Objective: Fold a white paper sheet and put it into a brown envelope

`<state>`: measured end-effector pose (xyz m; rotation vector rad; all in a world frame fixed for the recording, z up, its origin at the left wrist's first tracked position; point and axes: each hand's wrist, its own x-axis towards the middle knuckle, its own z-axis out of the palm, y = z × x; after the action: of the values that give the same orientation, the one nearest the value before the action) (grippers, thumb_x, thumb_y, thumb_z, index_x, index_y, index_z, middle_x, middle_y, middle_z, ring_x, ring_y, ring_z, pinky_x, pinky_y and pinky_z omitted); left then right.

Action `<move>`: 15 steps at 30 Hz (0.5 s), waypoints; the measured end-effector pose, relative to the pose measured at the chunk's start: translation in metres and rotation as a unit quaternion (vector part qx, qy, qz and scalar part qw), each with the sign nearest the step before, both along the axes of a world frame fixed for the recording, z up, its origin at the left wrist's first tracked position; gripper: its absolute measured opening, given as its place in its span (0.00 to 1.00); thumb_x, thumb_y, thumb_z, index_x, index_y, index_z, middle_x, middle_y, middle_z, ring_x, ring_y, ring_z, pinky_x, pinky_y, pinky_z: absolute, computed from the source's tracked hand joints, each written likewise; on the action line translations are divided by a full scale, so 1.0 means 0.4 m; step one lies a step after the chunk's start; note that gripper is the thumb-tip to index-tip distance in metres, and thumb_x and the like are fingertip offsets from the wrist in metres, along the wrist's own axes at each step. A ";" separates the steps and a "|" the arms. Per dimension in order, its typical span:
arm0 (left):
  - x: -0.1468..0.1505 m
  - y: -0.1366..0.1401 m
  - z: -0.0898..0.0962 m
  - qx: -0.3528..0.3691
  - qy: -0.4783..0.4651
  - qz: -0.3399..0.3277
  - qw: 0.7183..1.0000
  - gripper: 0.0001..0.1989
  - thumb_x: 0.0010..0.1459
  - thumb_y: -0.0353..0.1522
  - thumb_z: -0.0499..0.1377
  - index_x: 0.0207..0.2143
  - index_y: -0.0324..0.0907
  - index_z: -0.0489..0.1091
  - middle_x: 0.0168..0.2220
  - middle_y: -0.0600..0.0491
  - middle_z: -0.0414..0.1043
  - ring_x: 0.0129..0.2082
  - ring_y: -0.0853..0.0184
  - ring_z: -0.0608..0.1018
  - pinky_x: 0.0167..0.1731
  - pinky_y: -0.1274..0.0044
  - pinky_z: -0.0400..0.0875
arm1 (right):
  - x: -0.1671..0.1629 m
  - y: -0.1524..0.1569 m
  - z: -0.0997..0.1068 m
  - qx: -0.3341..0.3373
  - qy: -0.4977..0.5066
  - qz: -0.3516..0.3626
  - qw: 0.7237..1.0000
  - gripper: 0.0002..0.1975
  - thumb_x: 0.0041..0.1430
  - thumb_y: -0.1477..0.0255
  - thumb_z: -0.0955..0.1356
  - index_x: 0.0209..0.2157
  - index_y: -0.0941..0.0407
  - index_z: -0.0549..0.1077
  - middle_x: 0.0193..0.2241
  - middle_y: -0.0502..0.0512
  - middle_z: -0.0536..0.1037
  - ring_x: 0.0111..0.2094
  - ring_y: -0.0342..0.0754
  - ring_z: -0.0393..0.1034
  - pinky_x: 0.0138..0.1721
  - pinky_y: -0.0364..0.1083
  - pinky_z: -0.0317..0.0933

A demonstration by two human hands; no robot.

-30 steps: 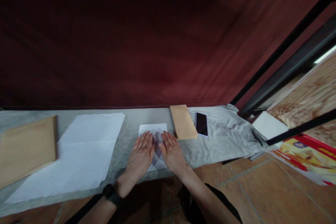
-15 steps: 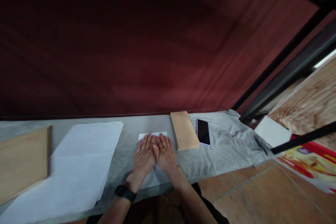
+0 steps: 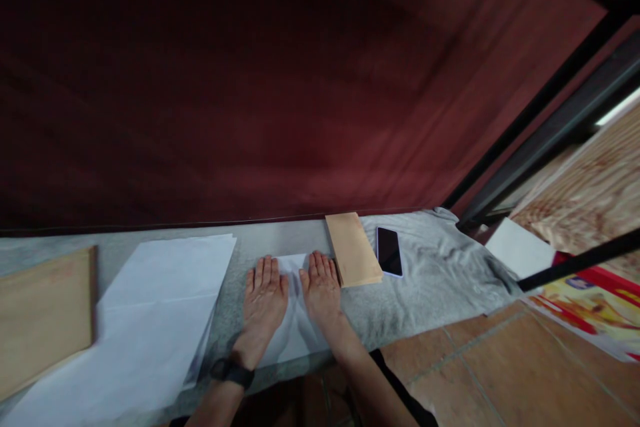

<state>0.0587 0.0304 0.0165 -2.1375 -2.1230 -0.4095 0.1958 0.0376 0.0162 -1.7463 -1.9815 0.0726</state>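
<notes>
A white sheet of paper point(image 3: 295, 320) lies on the grey cloth in front of me, partly covered by both hands. My left hand point(image 3: 265, 297) rests flat along its left edge, fingers stretched out and pointing away from me. Along the right edge my right hand point(image 3: 321, 290) presses flat as well, its fingers extended and close to a stack of brown envelopes point(image 3: 354, 250). A strip of the sheet shows between the two hands. Neither hand grips anything.
Larger white sheets point(image 3: 160, 307) lie at the left, partly under a big brown envelope point(image 3: 47, 317). A phone point(image 3: 389, 252) sits right of the envelope stack. A dark red curtain point(image 3: 280, 113) hangs behind the grey cloth point(image 3: 425, 280). Black metal bars point(image 3: 530, 107) slant at the right.
My hands have slid apart over the paper, the left one to the left and the right one to the right. More of the sheet's middle now shows.
</notes>
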 end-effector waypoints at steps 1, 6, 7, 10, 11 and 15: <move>0.003 0.000 0.005 -0.004 -0.001 -0.011 1.000 0.28 0.66 0.33 0.44 0.64 0.28 0.59 0.67 0.37 0.57 0.70 0.54 0.54 0.68 0.60 0.47 | -0.006 0.001 0.007 -0.003 0.005 0.016 1.000 0.25 0.73 0.65 0.57 0.65 0.62 0.63 0.64 0.64 0.64 0.67 0.56 0.54 0.66 0.58 0.49; 0.014 -0.003 0.002 -0.021 0.010 -0.075 0.997 0.28 0.65 0.28 0.43 0.65 0.37 0.61 0.68 0.46 0.58 0.70 0.56 0.54 0.68 0.59 0.48 | -0.025 0.002 0.012 -0.026 0.004 0.083 0.996 0.23 0.73 0.65 0.57 0.64 0.55 0.64 0.65 0.59 0.63 0.68 0.55 0.53 0.66 0.59 0.48; 0.013 -0.003 -0.003 -0.022 0.011 -0.065 0.998 0.28 0.65 0.29 0.43 0.65 0.36 0.60 0.68 0.44 0.57 0.70 0.56 0.54 0.68 0.60 0.47 | -0.025 0.002 0.005 -0.026 -0.001 0.074 0.997 0.23 0.73 0.65 0.57 0.64 0.56 0.64 0.66 0.60 0.63 0.68 0.55 0.53 0.66 0.59 0.48; 0.008 -0.005 -0.014 -0.014 0.009 -0.016 1.000 0.28 0.65 0.32 0.44 0.65 0.29 0.58 0.68 0.38 0.55 0.70 0.55 0.56 0.67 0.61 0.48 | -0.017 -0.001 -0.020 -0.002 -0.015 0.035 0.999 0.25 0.71 0.66 0.59 0.65 0.62 0.62 0.66 0.66 0.61 0.67 0.57 0.54 0.65 0.58 0.50; 0.005 -0.005 -0.014 -0.009 0.008 -0.003 1.000 0.29 0.66 0.33 0.44 0.65 0.27 0.58 0.68 0.36 0.55 0.69 0.54 0.56 0.67 0.61 0.48 | -0.013 -0.002 -0.027 0.013 -0.017 0.021 1.000 0.25 0.71 0.67 0.60 0.65 0.63 0.62 0.65 0.67 0.62 0.67 0.57 0.55 0.64 0.58 0.51; -0.016 -0.006 0.013 -0.008 -0.016 0.028 0.999 0.29 0.65 0.34 0.45 0.64 0.26 0.59 0.65 0.34 0.60 0.66 0.53 0.64 0.64 0.63 0.56 | 0.005 -0.006 -0.041 0.072 -0.009 -0.030 0.997 0.25 0.69 0.71 0.60 0.64 0.66 0.63 0.61 0.72 0.68 0.62 0.60 0.62 0.60 0.59 0.58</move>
<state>0.0523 0.0281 0.0218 -2.0877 -2.2062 -0.4259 0.1979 0.0351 -0.0004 -1.7182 -1.8947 -0.1036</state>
